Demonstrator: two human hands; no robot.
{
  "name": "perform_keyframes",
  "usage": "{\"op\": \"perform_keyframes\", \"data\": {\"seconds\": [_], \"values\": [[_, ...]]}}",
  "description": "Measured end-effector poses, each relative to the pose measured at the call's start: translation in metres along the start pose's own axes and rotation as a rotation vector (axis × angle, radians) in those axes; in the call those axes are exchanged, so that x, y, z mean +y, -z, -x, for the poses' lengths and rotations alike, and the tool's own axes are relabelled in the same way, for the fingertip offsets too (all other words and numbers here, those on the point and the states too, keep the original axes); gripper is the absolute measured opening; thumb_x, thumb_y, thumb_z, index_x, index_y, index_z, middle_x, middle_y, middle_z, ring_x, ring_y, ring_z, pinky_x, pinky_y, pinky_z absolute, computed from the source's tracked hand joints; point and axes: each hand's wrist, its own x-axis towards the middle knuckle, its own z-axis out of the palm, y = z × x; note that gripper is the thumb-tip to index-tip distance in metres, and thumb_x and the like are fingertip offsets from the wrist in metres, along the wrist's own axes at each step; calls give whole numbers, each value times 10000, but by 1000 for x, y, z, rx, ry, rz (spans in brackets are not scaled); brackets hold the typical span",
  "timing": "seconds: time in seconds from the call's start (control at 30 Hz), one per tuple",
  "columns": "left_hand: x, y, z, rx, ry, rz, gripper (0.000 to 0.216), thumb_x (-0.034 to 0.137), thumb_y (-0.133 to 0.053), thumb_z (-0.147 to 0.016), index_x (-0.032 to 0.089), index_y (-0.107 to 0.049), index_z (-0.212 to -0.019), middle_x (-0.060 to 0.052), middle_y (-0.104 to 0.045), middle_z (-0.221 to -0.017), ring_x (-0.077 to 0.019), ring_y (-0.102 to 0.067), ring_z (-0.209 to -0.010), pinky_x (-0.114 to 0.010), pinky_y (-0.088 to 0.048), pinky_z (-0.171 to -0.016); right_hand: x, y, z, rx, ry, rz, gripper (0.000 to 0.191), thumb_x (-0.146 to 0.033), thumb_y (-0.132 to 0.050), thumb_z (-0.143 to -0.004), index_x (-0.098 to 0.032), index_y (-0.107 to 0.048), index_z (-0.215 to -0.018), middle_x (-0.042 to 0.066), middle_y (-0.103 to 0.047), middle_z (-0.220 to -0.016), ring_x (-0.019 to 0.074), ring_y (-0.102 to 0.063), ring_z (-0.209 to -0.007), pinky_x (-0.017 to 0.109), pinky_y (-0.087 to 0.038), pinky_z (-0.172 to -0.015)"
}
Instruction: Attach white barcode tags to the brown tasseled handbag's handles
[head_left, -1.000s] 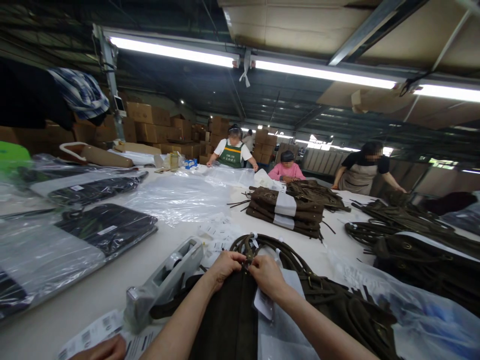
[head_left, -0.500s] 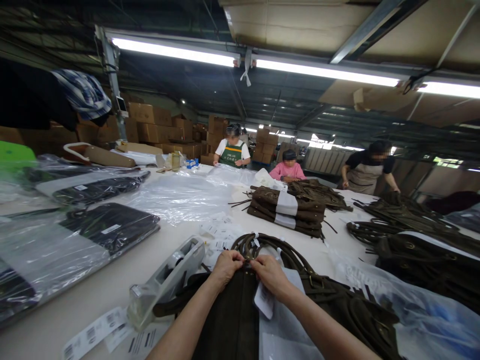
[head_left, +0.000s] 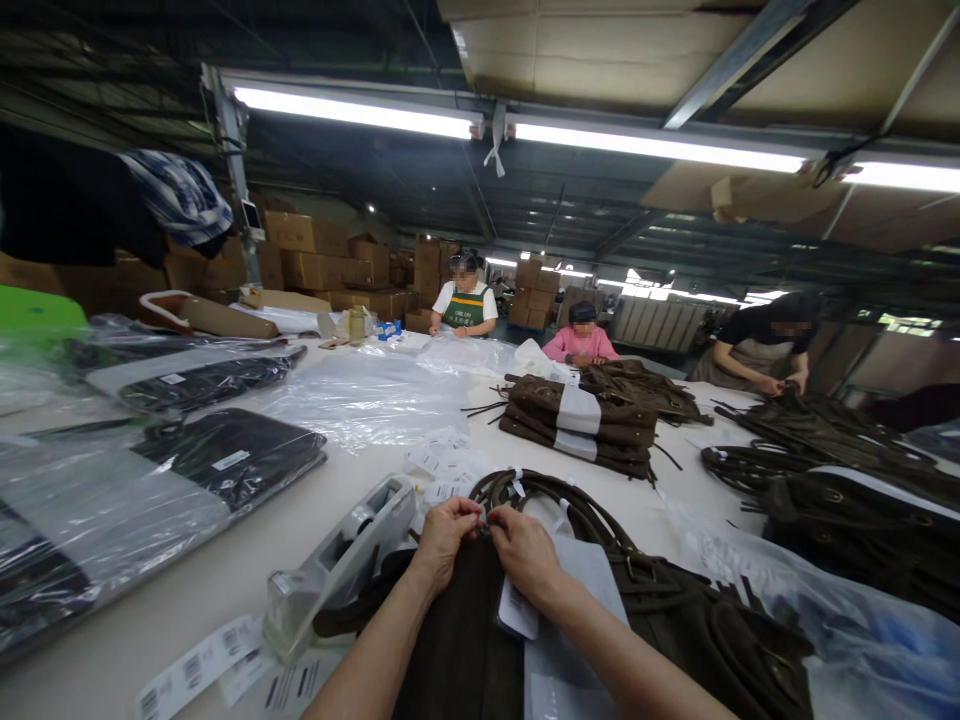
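Observation:
A dark olive bag (head_left: 457,640) lies in front of me on the white table (head_left: 225,570), its looped straps (head_left: 555,495) fanning out beyond it. My left hand (head_left: 444,535) and my right hand (head_left: 525,550) meet at the bag's top edge, fingers pinched on a small fitting there. A white paper tag (head_left: 517,615) hangs under my right wrist, over a sheet of white paper (head_left: 574,620). A grey tape dispenser (head_left: 341,560) rests just left of my left hand.
Bagged dark items (head_left: 225,460) in clear plastic lie at left. A banded stack of olive bags (head_left: 577,420) sits mid-table, with more bags (head_left: 840,480) at right. Barcode labels (head_left: 202,665) lie near the front edge. Three people work across the table; cardboard boxes stand behind.
My hands stay pinched at the bag's top edge, shifting slightly. The person at far right has bent lower over the bags. The view has panned a little.

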Motion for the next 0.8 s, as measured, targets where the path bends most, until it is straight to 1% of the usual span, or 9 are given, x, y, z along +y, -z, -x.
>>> {"op": "perform_keyframes", "data": {"seconds": [0.23,0.37,0.47,0.57,0.63,0.67,0.73,0.8], "values": [[1,0,3,3,-13,41,132,162,-579,-548,123,-585,-674,21,-591,-555,-53,-459,-453,-184,-332,-481,-2,-7,-6,-17,-36,-1,208,-207,-428,-738,-212,-625,-805,75,-654,-813,211,-575,-799,276,-339,-640],[5,1,7,-33,-3,64,116,152,-570,-551,123,-587,-662,12,-595,-563,-62,-470,-478,-189,-337,-494,-1,-11,-7,-6,-70,-59,190,-214,-425,-739,-209,-610,-783,62,-639,-779,199,-559,-775,280,-331,-633],[11,2,10,-77,11,67,98,144,-555,-547,123,-585,-638,12,-589,-537,-57,-441,-453,-188,-310,-475,1,-9,-10,-28,-89,-151,150,-226,-456,-723,-200,-602,-741,39,-623,-738,174,-548,-743,266,-340,-637],[17,3,12,-133,10,49,69,141,-557,-545,125,-577,-609,27,-554,-490,-52,-410,-436,-187,-266,-455,3,1,-11,-95,-87,-274,142,-237,-469,-714,-180,-598,-730,21,-610,-700,143,-548,-684,239,-365,-602],[21,3,13,-183,23,48,97,131,-590,-527,127,-578,-623,34,-550,-516,-54,-429,-468,-184,-271,-469,4,12,-7,-172,-110,-402,149,-236,-504,-686,-171,-592,-787,7,-603,-684,125,-545,-631,222,-374,-554],[24,3,14,-203,31,50,124,120,-607,-514,128,-578,-635,36,-550,-536,-56,-439,-488,-182,-282,-483,5,18,-4,-223,-155,-496,187,-228,-538,-653,-169,-582,-825,-4,-595,-660,118,-538,-589,218,-370,-520],[30,4,16,-217,21,50,162,99,-616,-507,130,-581,-662,37,-554,-569,-60,-455,-526,-182,-308,-519,7,26,2,-317,-290,-719,325,-180,-605,-560,-167,-550,-880,-31,-566,-589,108,-512,-504,213,-345,-454],[37,5,20,-205,-23,50,158,83,-597,-525,132,-579,-675,41,-541,-563,-60,-451,-536,-181,-317,-536,9,29,9,-353,-431,-914,417,-128,-630,-493,-169,-516,-892,-49,-542,-529,106,-489,-441,210,-321,-410]]}}
